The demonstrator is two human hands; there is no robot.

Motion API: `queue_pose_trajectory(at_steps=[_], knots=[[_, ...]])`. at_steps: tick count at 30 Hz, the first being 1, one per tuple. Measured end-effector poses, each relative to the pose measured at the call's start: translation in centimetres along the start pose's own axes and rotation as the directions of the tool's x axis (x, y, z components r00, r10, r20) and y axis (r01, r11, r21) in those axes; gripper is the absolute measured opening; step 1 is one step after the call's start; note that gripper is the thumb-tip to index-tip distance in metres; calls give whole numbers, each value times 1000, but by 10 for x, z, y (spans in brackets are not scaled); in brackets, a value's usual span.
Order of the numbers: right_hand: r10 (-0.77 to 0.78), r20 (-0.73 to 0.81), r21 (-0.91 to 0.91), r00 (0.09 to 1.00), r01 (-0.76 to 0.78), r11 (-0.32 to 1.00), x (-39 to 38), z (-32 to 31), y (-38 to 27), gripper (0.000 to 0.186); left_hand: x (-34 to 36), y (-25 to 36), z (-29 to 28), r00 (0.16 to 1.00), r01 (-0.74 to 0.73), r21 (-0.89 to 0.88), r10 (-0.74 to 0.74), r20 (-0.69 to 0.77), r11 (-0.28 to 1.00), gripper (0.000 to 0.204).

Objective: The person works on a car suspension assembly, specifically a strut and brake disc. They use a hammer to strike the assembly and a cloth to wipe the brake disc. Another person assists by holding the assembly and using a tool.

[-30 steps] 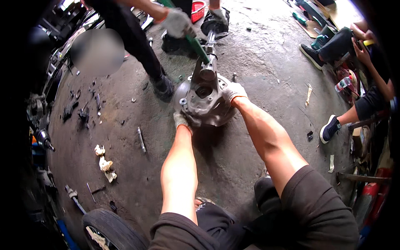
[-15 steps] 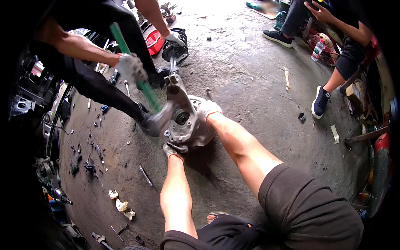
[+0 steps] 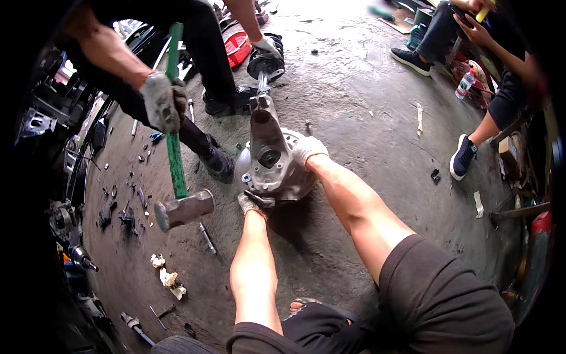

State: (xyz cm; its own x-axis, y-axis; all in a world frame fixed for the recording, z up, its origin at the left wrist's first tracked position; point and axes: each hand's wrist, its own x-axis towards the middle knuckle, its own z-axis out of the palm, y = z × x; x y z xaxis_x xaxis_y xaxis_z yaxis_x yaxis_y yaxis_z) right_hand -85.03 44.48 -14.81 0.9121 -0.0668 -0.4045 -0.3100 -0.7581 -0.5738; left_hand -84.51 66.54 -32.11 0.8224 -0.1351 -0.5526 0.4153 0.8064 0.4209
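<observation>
A grey steering knuckle (image 3: 268,135) with a round hole stands over a disc-shaped plate (image 3: 243,165) on the floor. My left hand (image 3: 251,205), in a pale glove, grips the knuckle's near edge beside a dark metal tab; its fingertips are partly hidden. On the right side, my gloved right hand (image 3: 309,150) is closed around the assembly's rim. A strut (image 3: 262,81) joins the far end, where a co-worker's gloved hand (image 3: 268,46) steadies it. That co-worker's other gloved hand (image 3: 162,101) holds a sledgehammer (image 3: 184,209) with a green handle, its head left of my left hand.
Small parts and a metal rod (image 3: 207,238) lie scattered on the left, with a crumpled white rag (image 3: 167,277) nearer me. A red basket (image 3: 237,49) sits beyond the co-worker's leg. At right, another person's shoe (image 3: 463,157) and a plastic bottle (image 3: 464,84) are on the floor.
The co-worker's sledgehammer has swung from beside the knuckle back toward me and to the left, clear of it. My hands keep their hold; the whole view has shifted slightly.
</observation>
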Motion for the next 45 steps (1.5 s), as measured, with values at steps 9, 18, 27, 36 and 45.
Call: queue_pose_trajectory(at_steps=[9,18,27,36,45], knots=[[83,-198,-2,977,-86,996,76,54,39,36,-21,9,28,993,-43,121,55,-100,992,47],[-19,-138,-9,990,18,1000,42,36,17,40,-7,13,0,1000,-9,69,9,-5,998,44],[45,-199,-15,979,-49,999,74,61,33,37,14,14,-30,889,-446,727,160,429,522,50],[51,-93,25,994,-49,998,31,37,9,41,14,32,-34,842,536,-583,-430,325,610,51],[43,-91,3,995,-43,999,31,28,18,38,1,10,-3,948,286,-227,-240,209,931,50]])
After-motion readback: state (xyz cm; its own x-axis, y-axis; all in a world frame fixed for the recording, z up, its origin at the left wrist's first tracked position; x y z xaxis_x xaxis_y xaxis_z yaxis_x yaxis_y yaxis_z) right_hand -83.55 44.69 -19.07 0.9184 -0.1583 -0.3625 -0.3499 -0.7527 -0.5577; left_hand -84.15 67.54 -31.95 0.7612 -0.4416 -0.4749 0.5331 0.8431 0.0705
